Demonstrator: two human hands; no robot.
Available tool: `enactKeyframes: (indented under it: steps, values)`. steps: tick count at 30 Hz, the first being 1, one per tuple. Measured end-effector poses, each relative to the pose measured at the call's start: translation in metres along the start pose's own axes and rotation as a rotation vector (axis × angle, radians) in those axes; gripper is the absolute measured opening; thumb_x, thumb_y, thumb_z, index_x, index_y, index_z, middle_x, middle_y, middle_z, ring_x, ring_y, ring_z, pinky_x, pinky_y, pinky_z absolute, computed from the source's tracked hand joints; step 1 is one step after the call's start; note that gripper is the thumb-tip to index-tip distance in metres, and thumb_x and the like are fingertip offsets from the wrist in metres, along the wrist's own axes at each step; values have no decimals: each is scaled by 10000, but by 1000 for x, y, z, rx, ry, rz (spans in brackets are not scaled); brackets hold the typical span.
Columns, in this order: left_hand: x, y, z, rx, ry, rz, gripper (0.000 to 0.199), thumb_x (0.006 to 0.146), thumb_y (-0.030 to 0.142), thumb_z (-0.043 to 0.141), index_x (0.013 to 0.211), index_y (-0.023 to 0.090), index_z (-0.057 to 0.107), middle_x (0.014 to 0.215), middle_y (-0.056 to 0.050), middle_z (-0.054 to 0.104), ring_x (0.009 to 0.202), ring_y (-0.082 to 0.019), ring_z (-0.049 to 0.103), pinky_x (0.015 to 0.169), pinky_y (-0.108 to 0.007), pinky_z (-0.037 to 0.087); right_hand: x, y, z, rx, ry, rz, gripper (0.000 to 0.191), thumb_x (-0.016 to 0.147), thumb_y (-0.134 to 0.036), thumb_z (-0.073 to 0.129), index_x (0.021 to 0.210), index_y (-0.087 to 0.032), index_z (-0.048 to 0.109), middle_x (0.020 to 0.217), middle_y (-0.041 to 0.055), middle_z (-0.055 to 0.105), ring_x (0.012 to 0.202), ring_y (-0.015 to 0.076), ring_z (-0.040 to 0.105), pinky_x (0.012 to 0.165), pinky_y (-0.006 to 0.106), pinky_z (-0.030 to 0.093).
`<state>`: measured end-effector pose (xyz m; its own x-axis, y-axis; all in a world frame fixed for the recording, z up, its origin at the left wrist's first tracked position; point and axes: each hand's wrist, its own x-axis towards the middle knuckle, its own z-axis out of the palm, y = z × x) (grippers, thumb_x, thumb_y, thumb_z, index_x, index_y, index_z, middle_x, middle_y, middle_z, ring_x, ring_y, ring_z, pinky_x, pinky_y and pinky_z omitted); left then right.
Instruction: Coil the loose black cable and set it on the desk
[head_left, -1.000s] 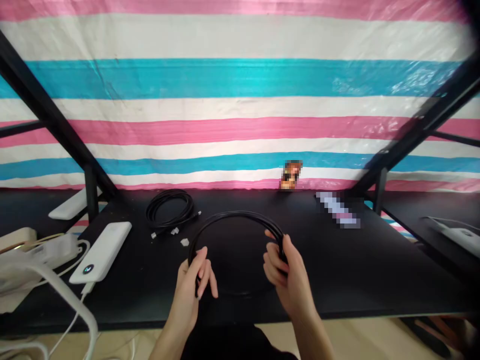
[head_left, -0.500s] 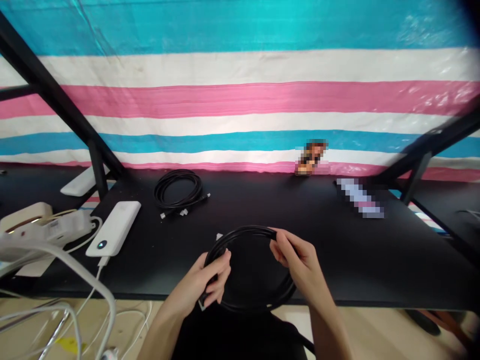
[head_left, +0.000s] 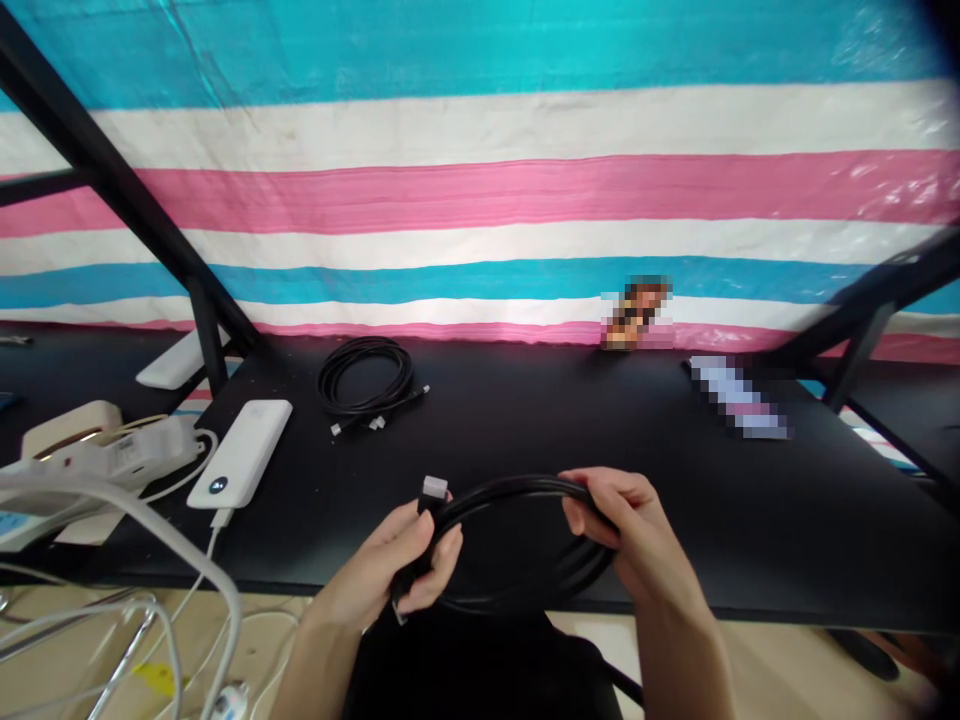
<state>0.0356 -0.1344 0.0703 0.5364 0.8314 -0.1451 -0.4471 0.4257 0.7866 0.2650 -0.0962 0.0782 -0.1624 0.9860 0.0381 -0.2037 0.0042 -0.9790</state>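
A looped black cable [head_left: 517,487] hangs between my two hands, just over the table's front edge. My left hand [head_left: 409,560] is closed round the left side of the loop. Above that thumb a silver-ended plug [head_left: 434,489] sticks up, and another metal end pokes out below the fingers. My right hand [head_left: 622,515] is closed on the loop's upper right, thumb on top. The lower part of the coil droops near my dark-clothed lap. Beyond my left hand, a second coiled black cable [head_left: 365,378] lies on the table with its pale connector ends showing.
A white power bank [head_left: 241,453] with a plugged-in cable lies on the left of the black table [head_left: 517,410]. Further left are a power strip [head_left: 142,455] and thick white cords [head_left: 172,545]. A blurred-out flat object [head_left: 739,397] lies at right. Black frame bars slant up both sides.
The plug at my left hand now stands up above the thumb. The cable loop is held lower and looks flatter. My right hand has shifted slightly right; the view has moved a little.
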Motion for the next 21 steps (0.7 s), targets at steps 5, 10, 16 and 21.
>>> enactKeyframes:
  steps: [5, 10, 16, 21]
  values:
    - [6, 5, 7, -41, 134, 3, 353, 817, 490, 601, 762, 144, 556, 476, 75, 365, 364, -11, 245, 371, -172, 141, 2, -1, 1, 20, 23, 10, 293, 790, -446, 686, 856, -174, 773, 497, 7, 544, 383, 33, 177, 386, 217, 97]
    - [7, 3, 15, -121, 45, -36, 356, 785, 484, 621, 686, 157, 519, 463, 72, 359, 337, -16, 237, 335, -180, 128, 0, -5, 0, 19, 25, -10, 294, 778, -452, 697, 797, -168, 769, 468, -1, 532, 367, 21, 169, 374, 211, 89]
    - [3, -1, 15, 67, 265, 15, 375, 727, 481, 697, 715, 167, 491, 423, 116, 316, 341, 0, 230, 390, -177, 109, -9, -7, 2, -27, -46, 11, 262, 792, -427, 688, 848, -186, 775, 513, 20, 590, 374, 34, 206, 366, 213, 132]
    - [-11, -5, 18, 158, 534, -40, 432, 603, 389, 805, 852, 164, 533, 443, 143, 338, 369, 19, 230, 452, -176, 122, -16, -10, 11, -90, -194, 1, 241, 834, -391, 654, 909, -196, 774, 563, 37, 630, 391, 49, 280, 355, 204, 187]
